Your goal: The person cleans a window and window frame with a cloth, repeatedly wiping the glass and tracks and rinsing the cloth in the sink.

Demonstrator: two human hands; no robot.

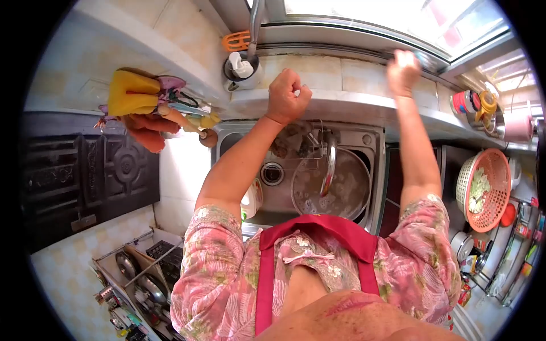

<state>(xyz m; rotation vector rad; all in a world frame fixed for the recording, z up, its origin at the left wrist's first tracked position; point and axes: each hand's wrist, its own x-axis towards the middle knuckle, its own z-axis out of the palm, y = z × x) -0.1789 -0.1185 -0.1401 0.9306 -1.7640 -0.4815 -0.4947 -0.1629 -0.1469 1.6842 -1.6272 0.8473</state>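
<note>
My left hand point(289, 96) is curled into a loose fist above the tiled window ledge point(318, 74), and nothing shows in it. Farther right, my right hand point(403, 73) is closed and smeared by motion beside the window track. A blurred bluish thing point(423, 59) shows at its fingers, too unclear to name. Below both forearms lies the steel sink point(261, 210). A large round basin point(341, 187) of cloudy, foamy water stands in it under the curved faucet point(331, 162). Left of the basin is the drain point(272, 173).
A mug point(250, 78) holding a white item stands on the ledge near an orange rack point(236, 41). Yellow and orange gloves or cloths point(133, 94) hang at left. Jars point(466, 102) and a pink pot point(516, 126) line the right ledge, above an orange colander point(495, 190) with chopped greens.
</note>
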